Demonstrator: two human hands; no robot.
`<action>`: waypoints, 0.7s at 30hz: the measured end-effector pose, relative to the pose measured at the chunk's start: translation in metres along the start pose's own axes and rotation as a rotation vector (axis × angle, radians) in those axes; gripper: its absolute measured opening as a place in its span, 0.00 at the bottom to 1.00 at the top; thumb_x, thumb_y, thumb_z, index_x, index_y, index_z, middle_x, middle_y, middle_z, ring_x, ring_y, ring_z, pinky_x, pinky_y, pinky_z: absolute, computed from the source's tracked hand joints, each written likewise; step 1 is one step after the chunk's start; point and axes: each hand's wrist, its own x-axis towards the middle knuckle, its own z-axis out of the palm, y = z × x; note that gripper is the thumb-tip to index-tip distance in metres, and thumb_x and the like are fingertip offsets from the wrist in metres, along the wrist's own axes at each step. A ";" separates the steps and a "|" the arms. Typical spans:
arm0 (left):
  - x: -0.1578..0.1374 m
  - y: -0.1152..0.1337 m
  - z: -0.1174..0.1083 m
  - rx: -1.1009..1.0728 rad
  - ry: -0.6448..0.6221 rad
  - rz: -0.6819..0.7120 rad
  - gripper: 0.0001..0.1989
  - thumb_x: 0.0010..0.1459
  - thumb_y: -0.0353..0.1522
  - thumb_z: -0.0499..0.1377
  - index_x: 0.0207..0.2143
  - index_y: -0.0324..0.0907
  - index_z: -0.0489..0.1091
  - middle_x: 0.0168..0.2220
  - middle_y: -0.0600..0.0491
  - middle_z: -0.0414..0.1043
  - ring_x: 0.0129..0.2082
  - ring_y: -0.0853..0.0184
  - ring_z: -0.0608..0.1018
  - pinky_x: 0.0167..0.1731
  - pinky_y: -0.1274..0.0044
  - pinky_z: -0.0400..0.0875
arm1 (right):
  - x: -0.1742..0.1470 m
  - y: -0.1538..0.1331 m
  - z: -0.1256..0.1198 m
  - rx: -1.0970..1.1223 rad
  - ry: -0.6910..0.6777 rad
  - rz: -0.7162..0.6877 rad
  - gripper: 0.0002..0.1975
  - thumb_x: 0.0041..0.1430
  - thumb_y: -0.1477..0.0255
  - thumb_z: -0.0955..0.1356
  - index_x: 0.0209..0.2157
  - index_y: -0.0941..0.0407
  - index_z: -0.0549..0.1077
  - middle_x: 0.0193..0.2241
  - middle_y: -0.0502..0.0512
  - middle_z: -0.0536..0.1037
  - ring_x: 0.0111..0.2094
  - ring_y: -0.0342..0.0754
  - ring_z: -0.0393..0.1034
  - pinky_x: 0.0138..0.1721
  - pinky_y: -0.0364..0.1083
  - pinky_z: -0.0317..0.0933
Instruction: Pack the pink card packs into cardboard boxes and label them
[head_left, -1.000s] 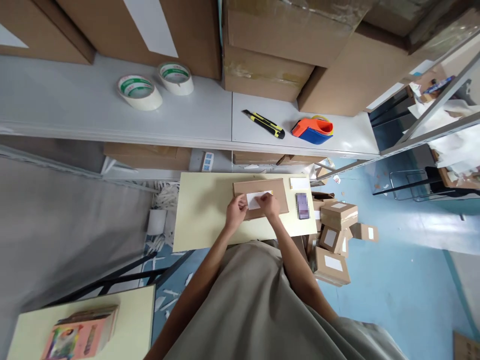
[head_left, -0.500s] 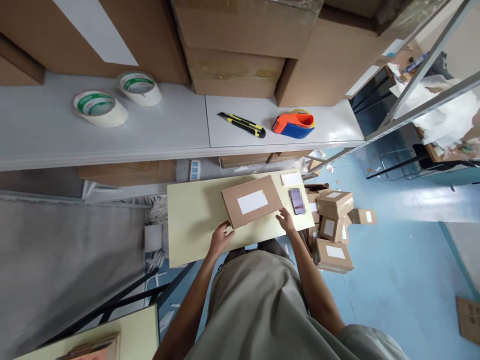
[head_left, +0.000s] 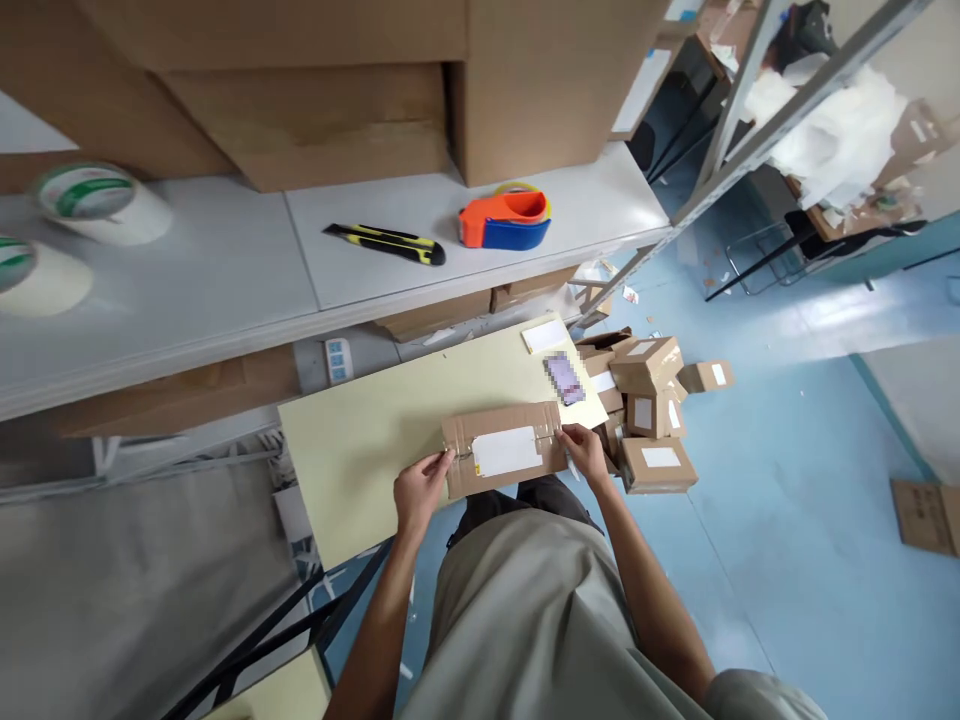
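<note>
A brown cardboard box (head_left: 517,415) is near the front edge of the pale yellow table (head_left: 352,440), close to my body. On its upward side is a white label (head_left: 506,452) with a small yellow mark at its lower left corner. My left hand (head_left: 420,490) pinches the box's left end between thumb and fingers. At the opposite end my right hand (head_left: 586,452) grips the box in the same way. Beyond the box, to the right, lie a phone (head_left: 564,378) with a blurred screen and a white card-like piece (head_left: 545,336).
Behind the table a grey shelf (head_left: 232,240) holds large cartons (head_left: 337,130), a box cutter (head_left: 386,243), an orange and blue tape dispenser (head_left: 504,222) and tape rolls (head_left: 105,205). Labelled boxes (head_left: 660,465) are piled on the blue floor to the right, beside a metal post (head_left: 739,150).
Both hands have closed on the box. It has come nearer my body and been turned, the label's yellow mark going from upper right to lower left. My view has shifted right.
</note>
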 end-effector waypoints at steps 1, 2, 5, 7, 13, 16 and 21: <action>-0.001 0.004 0.002 0.039 -0.005 0.007 0.20 0.62 0.52 0.62 0.37 0.49 0.85 0.40 0.50 0.88 0.47 0.50 0.88 0.44 0.70 0.79 | -0.009 0.004 -0.003 0.022 0.007 0.020 0.30 0.57 0.42 0.71 0.37 0.57 0.80 0.36 0.63 0.87 0.40 0.60 0.82 0.45 0.53 0.74; -0.003 0.008 0.004 0.075 -0.008 0.014 0.19 0.62 0.52 0.62 0.37 0.49 0.85 0.39 0.49 0.88 0.47 0.49 0.88 0.42 0.70 0.79 | -0.017 0.008 -0.007 0.043 0.010 0.036 0.30 0.57 0.42 0.72 0.37 0.57 0.81 0.37 0.63 0.87 0.41 0.60 0.82 0.44 0.52 0.74; -0.010 0.023 0.013 0.136 -0.012 0.038 0.17 0.61 0.50 0.63 0.36 0.49 0.85 0.39 0.49 0.88 0.46 0.49 0.88 0.41 0.70 0.79 | -0.038 0.018 -0.024 0.075 0.016 0.067 0.29 0.59 0.43 0.71 0.37 0.57 0.82 0.38 0.63 0.88 0.42 0.61 0.83 0.43 0.52 0.74; -0.019 0.037 0.023 0.128 -0.012 0.056 0.17 0.61 0.49 0.63 0.36 0.49 0.85 0.40 0.49 0.88 0.47 0.50 0.88 0.42 0.70 0.79 | -0.046 0.025 -0.043 0.098 0.024 0.076 0.28 0.60 0.44 0.72 0.38 0.57 0.82 0.39 0.63 0.88 0.43 0.61 0.83 0.44 0.52 0.75; -0.062 0.087 0.097 0.081 -0.065 0.071 0.15 0.59 0.49 0.67 0.37 0.50 0.85 0.40 0.50 0.88 0.46 0.50 0.88 0.43 0.69 0.81 | -0.028 0.065 -0.142 0.046 0.046 0.063 0.23 0.62 0.48 0.71 0.40 0.54 0.83 0.39 0.60 0.89 0.43 0.62 0.84 0.45 0.53 0.76; -0.090 0.111 0.162 0.051 -0.139 0.073 0.14 0.60 0.47 0.68 0.38 0.48 0.85 0.40 0.48 0.88 0.45 0.50 0.89 0.44 0.68 0.82 | -0.003 0.097 -0.205 -0.120 0.070 0.065 0.21 0.63 0.50 0.69 0.41 0.52 0.84 0.39 0.60 0.89 0.43 0.63 0.85 0.46 0.55 0.75; -0.133 0.145 0.286 0.024 -0.302 0.100 0.13 0.63 0.44 0.66 0.40 0.46 0.84 0.44 0.47 0.88 0.46 0.51 0.89 0.45 0.66 0.83 | 0.020 0.168 -0.309 -0.239 0.164 0.099 0.21 0.64 0.54 0.66 0.44 0.53 0.84 0.40 0.61 0.89 0.43 0.62 0.84 0.46 0.55 0.74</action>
